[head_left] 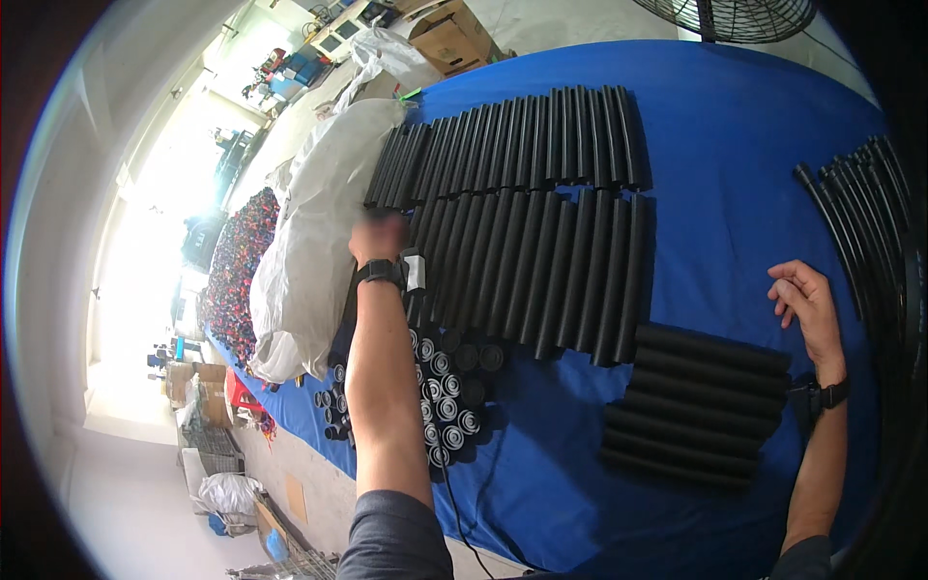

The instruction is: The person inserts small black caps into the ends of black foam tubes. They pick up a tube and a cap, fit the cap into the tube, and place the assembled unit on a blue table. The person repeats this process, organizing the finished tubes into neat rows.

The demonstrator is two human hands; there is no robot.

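Observation:
My left hand [379,238] reaches forward to the left end of the rows of black tubes, beside the white sack. Motion smears its fingers, so I cannot tell whether they hold anything. A far row of black tubes [527,140] and a near row of longer-looking black tubes [541,271] lie side by side. My right hand [810,307] hovers at the right with loosely bent fingers apart and nothing visible in them. Just left of its wrist lies a group of thick black tubes [701,406], turned crosswise. Round black-and-white pieces [447,406] cluster by my left forearm.
The blue cloth [735,213] covers the table. A white sack [324,213] lies along its left side, near a heap of small multicoloured pieces [242,275]. Long thin black rods [860,213] lie at the right edge. A fan [739,14] and a cardboard box [454,39] stand beyond the table.

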